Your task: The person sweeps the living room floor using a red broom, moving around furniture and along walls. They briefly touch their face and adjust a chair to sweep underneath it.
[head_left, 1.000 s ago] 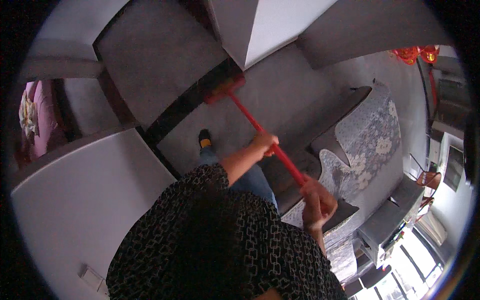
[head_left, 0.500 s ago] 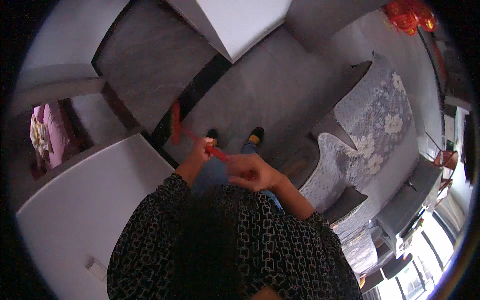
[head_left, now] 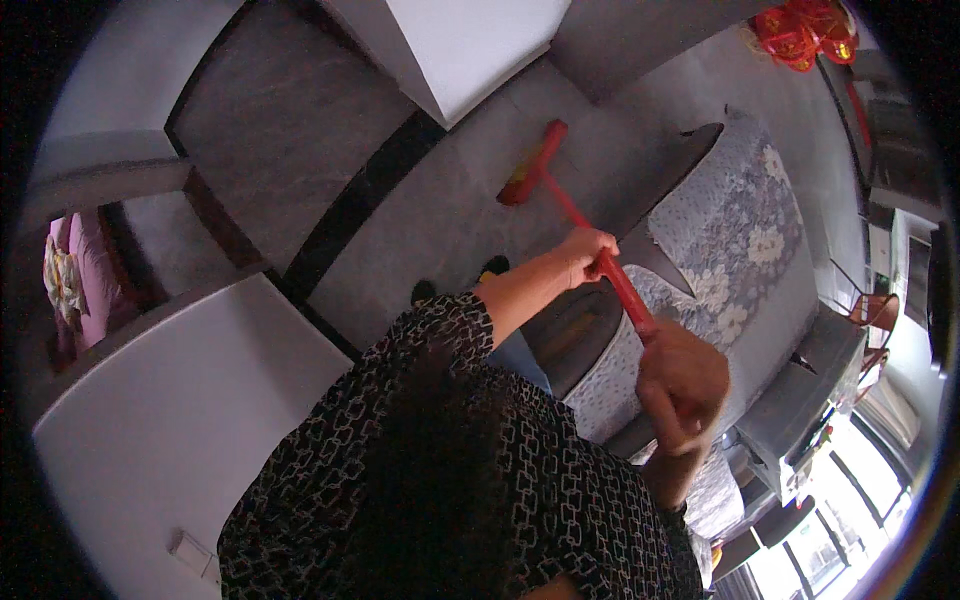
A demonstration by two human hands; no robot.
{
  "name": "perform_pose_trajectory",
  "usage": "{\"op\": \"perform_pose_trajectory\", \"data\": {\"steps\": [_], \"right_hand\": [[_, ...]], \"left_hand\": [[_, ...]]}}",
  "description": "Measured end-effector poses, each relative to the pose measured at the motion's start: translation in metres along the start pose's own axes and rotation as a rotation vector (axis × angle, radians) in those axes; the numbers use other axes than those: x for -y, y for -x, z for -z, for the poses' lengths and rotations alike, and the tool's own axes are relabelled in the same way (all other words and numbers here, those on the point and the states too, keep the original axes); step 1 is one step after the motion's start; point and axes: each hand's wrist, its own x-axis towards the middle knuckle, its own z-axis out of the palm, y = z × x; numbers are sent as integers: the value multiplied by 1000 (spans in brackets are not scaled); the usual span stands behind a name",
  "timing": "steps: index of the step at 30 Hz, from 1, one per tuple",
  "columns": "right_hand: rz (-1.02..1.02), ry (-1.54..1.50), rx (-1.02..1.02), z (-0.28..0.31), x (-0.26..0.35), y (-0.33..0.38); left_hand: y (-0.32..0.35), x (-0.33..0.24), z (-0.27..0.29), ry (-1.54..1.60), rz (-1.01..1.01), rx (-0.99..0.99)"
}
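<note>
A red broom [head_left: 547, 155] slants across the view, its head up and away in front of me, with yellowish bristles at one side. My left hand [head_left: 588, 258] is wrapped round the middle of its red handle. Nearer me and farther right, my right hand [head_left: 684, 382] is closed round the upper end of the handle. The broom head lies over the grey floor [head_left: 440, 210], left of a couch [head_left: 745, 235] spread with a floral grey cover. Whether the bristles touch the floor I cannot tell.
A white wall corner [head_left: 470, 50] juts in ahead, with a dark floor strip [head_left: 370, 190] near it. A white wall [head_left: 190, 390] stands at left. Red decorations [head_left: 800, 38] are at far right, and a brown chair [head_left: 873, 310] and a grey cabinet [head_left: 815, 385] stand at right.
The broom head has swung from the left over to the right and farther ahead. Both my hands have moved right with the handle still held.
</note>
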Motion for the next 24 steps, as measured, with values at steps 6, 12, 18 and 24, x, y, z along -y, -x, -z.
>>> {"op": "perform_pose_trajectory", "data": {"steps": [6,12,18,24], "right_hand": [[227,-249,143,15,40,29],[-48,-737,-254,-20,-39,45],[-20,-665,-387,12,-38,52],[-30,-268,-394,28,-24,39]], "left_hand": [[101,16,-33,50,107,-70],[85,54,56,157,141,-352],[25,64,9,141,179,-165],[-46,29,-50,47,205,158]]}}
